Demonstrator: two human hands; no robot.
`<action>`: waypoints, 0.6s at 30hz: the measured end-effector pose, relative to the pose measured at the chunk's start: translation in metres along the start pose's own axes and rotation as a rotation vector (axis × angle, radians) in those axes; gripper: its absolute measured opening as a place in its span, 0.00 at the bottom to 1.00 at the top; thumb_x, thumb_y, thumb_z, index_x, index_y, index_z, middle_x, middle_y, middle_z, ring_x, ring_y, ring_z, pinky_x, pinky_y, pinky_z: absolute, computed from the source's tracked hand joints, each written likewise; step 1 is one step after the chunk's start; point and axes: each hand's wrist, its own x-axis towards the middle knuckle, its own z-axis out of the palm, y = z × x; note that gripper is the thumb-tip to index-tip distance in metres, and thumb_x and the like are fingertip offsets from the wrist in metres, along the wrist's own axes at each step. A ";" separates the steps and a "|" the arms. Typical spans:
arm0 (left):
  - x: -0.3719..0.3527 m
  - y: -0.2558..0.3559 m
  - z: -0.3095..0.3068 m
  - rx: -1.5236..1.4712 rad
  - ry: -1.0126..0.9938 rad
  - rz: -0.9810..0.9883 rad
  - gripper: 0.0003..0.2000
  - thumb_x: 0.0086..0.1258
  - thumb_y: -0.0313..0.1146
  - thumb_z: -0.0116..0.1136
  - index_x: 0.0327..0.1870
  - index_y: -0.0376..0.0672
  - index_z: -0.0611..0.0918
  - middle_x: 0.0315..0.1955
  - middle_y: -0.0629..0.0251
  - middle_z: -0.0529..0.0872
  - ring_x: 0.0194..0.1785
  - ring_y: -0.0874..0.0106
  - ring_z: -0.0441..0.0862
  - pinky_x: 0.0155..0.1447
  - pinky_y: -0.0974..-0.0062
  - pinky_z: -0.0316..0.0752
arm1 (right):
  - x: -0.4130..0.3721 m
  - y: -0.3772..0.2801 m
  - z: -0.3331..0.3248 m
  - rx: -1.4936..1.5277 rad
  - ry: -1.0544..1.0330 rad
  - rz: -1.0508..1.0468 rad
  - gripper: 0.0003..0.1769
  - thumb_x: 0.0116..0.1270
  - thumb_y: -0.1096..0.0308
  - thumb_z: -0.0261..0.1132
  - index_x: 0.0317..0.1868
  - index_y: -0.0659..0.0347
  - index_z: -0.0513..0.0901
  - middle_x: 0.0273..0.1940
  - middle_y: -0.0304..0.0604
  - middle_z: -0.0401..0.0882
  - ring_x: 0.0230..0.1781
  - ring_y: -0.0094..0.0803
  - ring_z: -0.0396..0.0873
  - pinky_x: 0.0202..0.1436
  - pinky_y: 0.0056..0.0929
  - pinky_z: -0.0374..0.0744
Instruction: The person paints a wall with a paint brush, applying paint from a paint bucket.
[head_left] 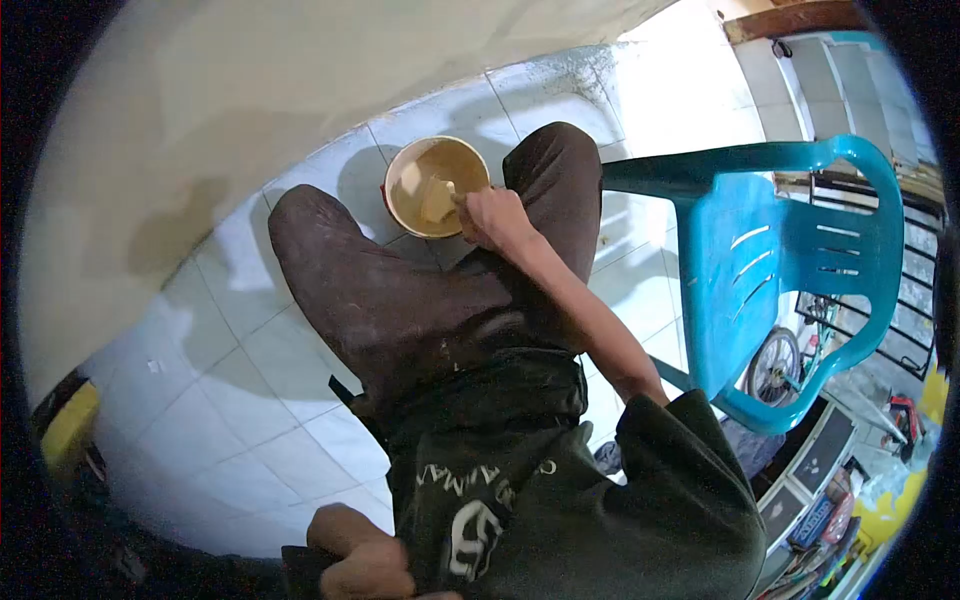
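Note:
A round bucket [404, 216] stands on the tiled floor between my knees, with pale material inside. Over its right rim, my right hand [490, 216] is closed round the handle of a scraper-like tool [438, 200], whose pale blade is inside the bucket. My left hand [365, 560] is low in the view, beside my dark shirt, with its fingers curled. Whether it holds anything cannot be made out.
A teal plastic chair [735, 270] stands close on my right. A bare wall [230, 110] runs along the far left side. Beyond the chair are a bicycle wheel [773, 367], a drawer unit [815, 450] and dark metal bars.

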 end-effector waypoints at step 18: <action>0.036 -0.004 0.038 -0.238 0.556 0.282 0.09 0.64 0.29 0.58 0.42 0.44 0.73 0.33 0.50 0.83 0.32 0.68 0.70 0.32 0.66 0.62 | 0.005 -0.015 -0.013 0.011 -0.044 0.040 0.08 0.61 0.65 0.60 0.28 0.57 0.83 0.23 0.46 0.82 0.24 0.44 0.84 0.27 0.43 0.81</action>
